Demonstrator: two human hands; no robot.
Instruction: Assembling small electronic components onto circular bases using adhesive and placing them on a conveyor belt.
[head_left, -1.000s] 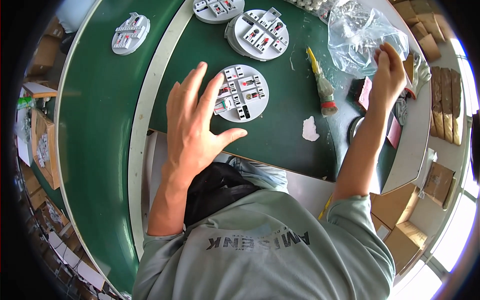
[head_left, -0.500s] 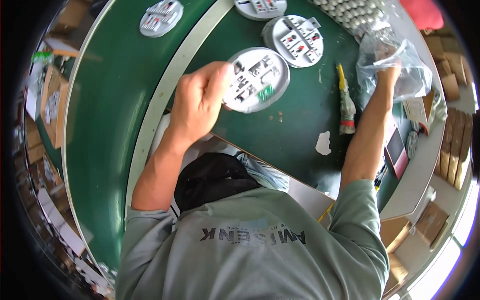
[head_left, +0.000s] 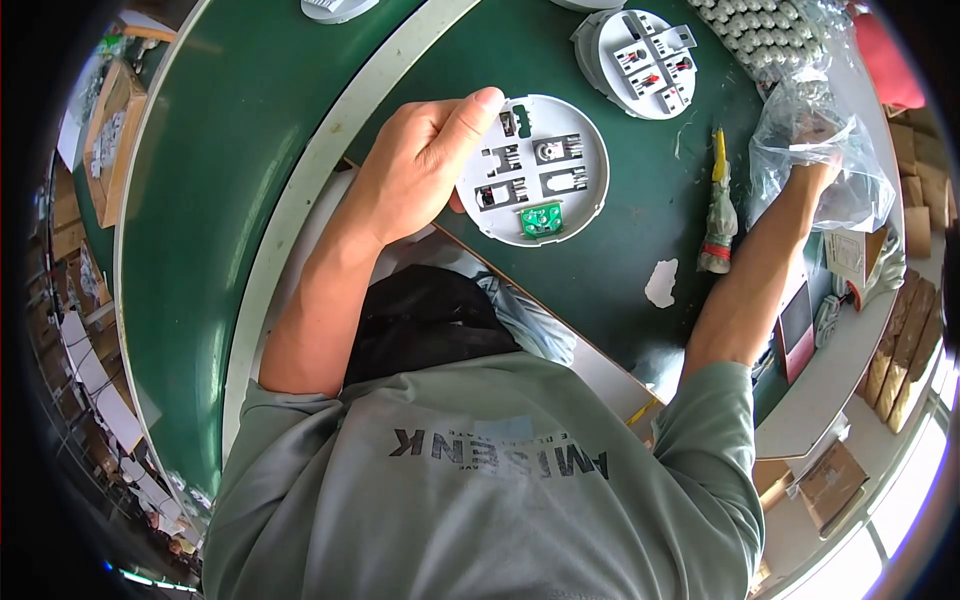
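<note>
My left hand grips the left edge of a round light-grey plastic housing, thumb on its top rim. Its recessed face is turned up, with several slots holding metal contacts and a small green circuit board near the bottom edge. Over on the right, my right hand is inside a crumpled clear plastic bag. The plastic blurs its fingers, so I cannot make out what they hold. Beyond the held housing, similar grey round housings with red and black parts lie stacked on the green table.
A slim tool with a yellow tip and wrapped handle lies before my right forearm, near a white scrap. White bead-like pieces sit packed at the far right. A pale rail divides the table from a green belt at left.
The housing in my left hand has tilted, so its face shows more squarely and sharply. My right hand stays in the bag. The whole view has shifted slightly.
</note>
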